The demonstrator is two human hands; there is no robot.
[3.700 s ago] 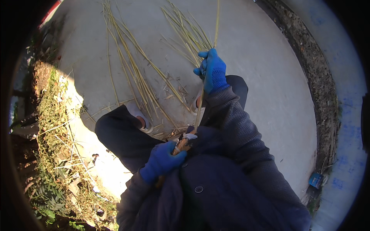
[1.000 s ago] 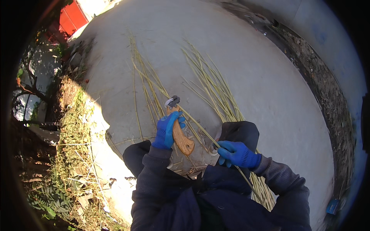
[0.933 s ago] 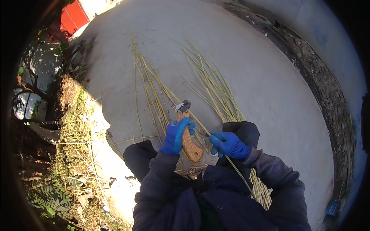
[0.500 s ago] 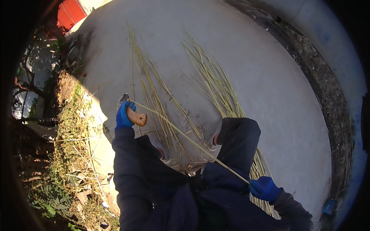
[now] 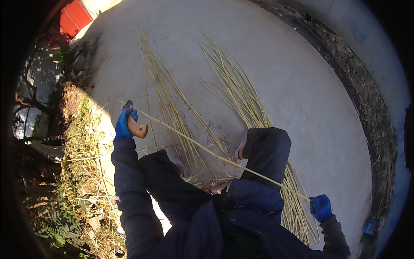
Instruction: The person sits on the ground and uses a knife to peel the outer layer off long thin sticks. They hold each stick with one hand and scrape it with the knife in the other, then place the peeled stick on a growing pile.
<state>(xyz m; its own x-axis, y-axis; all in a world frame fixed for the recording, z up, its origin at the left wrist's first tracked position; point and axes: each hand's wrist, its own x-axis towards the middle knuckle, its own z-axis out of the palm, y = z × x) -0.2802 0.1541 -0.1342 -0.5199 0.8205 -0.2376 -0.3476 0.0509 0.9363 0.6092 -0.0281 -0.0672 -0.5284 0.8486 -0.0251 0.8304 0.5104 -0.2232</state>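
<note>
In a blue glove, my left hand (image 5: 123, 125) is closed round a hand tool with a curved wooden handle (image 5: 137, 129) and a small grey metal head; the blade's shape is hard to make out. A long, thin yellow-green stalk (image 5: 220, 158) slants across in front of my legs. Its far end passes close by the tool's head, and I cannot tell whether they touch. My right hand (image 5: 321, 209), also gloved in blue, grips the stalk's near end, out beyond my right knee.
Loose stalks (image 5: 166, 99) lie on the grey concrete between my feet and ahead. A thicker bundle of stalks (image 5: 241, 93) runs under my right leg. Dry cuttings and leafy plants (image 5: 82, 172) line the left side. A dirt strip (image 5: 366, 95) edges the right, beside a wall.
My hands have moved apart: the left with the tool outward left and slightly up, the right farther right. The stalk now stretches farther to the right.
</note>
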